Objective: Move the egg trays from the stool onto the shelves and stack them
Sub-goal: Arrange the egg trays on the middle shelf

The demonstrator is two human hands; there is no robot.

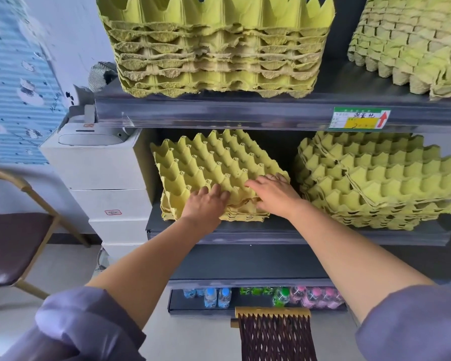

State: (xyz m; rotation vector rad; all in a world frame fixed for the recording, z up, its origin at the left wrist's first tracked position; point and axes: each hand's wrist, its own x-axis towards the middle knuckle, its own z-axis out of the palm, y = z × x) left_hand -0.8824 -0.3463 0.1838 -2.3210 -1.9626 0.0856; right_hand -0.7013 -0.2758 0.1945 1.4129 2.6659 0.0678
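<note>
Our fingers (217,191) lie spread flat on the near edge of the top egg tray (206,162), left hand (206,201) mid-edge, right hand (274,191) by its right corner, the tray stretching away leftward, askew on its stack (245,217) on the middle shelf (245,237).

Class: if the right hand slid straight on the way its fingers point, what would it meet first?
Probably the raised cones of the top egg tray, which the right hand rests on. The left hand lies nearer the shelf front, seemingly off that line; depth is unclear.
</note>
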